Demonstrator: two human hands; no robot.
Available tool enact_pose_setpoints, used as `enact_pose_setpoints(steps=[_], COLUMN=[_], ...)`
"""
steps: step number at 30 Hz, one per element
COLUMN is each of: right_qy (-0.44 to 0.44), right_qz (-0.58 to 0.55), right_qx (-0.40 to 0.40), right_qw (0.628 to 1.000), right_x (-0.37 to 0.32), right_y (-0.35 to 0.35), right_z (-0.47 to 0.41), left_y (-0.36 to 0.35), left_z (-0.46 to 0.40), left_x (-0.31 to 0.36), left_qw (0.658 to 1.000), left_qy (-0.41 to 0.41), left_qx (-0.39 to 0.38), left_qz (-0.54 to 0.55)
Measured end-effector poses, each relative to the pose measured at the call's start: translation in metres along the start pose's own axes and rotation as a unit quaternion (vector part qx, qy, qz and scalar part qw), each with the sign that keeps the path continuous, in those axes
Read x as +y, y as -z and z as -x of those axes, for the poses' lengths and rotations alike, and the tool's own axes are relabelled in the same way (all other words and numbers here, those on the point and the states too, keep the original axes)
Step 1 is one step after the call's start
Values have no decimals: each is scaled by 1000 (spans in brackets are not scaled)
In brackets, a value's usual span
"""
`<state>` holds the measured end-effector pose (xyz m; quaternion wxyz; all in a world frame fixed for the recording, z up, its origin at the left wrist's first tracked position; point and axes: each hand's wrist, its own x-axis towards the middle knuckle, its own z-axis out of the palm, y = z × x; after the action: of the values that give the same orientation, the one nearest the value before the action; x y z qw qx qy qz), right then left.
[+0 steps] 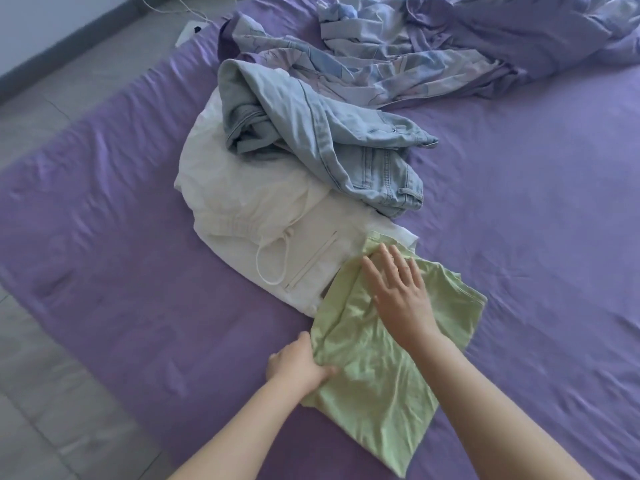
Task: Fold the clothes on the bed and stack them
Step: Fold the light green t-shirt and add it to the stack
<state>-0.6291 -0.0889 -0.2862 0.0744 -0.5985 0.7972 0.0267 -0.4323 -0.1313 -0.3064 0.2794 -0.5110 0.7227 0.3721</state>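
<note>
Big bed (pixel 519 202) with a purple sheet, grey tile floor (pixel 52 98) on the left. Light green shirt (pixel 374 375) lies flat near the front edge, its top corner overlapping the white drawstring pants (pixel 311 244). Left hand (pixel 298 365) pinches the shirt's left edge; right hand (pixel 398 289) presses flat, fingers straight. Crumpled jeans (pixel 311 133) sit on the whites, and a rumpled floral duvet (pixel 433 46) lies behind.

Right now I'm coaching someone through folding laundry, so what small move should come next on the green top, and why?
Probably sweep the right hand outward to flatten the green top, while the left hand keeps pinching its left edge. The cloth is wrinkled, and its far corner overlaps the white garment, so smoothing it first should give a cleaner fold.
</note>
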Motion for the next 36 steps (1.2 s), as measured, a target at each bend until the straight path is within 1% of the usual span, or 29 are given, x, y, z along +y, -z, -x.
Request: enact_pose_setpoints(steps=[1,3,5,7,9,11,14,16,18,20,23,25,26,28,30,33,36], right_qy=[-28,-61,-84,-96,-103,-105,-68,-50,-62,-73,-75,-70,-58,-31,-9,17,26], right_qz=[-12,-29,-38,-50,-67,-75,-82,-80,-86,-80,-86,-79,-68,-70,-82,-61,-53], right_qx=[-1,-41,-74,-86,-104,-86,-79,-96,-129,-153,-141,-121,-103,-34,19,15,7], right_qw=[1000,997,993,990,987,988,991,991,986,982,983,987,991,996,996,998,998], right_x=[2,7,10,10,6,-2,-20,-31,-39,-44,-45,-43,-41,-35,-26,-10,2], right_y=[-7,-22,-35,-42,-44,-43,-46,-52,-56,-56,-55,-54,-54,-55,-55,-46,-33], right_z=[14,43,70,89,102,115,147,172,192,201,202,200,200,204,215,240,267], left_y=[1,2,0,-4,-8,-10,-8,-4,0,3,5,6,6,4,0,-15,-39], left_z=[0,0,1,3,6,9,13,17,22,26,28,29,30,35,43,64,91], left_x=[0,0,2,4,7,9,9,7,7,10,14,16,16,15,15,18,21], left_qw=[1000,999,998,997,999,1000,999,995,989,985,983,982,980,972,969,978,981], left_qy=[0,0,-2,-9,-13,-16,-33,-39,-46,-57,-61,-43,-31,-14,-9,-41,-89], left_qx=[-3,4,22,36,32,20,17,28,48,62,65,55,45,25,25,26,-3], left_qz=[-11,-36,-60,-66,-35,1,40,87,134,149,160,178,192,234,245,202,172])
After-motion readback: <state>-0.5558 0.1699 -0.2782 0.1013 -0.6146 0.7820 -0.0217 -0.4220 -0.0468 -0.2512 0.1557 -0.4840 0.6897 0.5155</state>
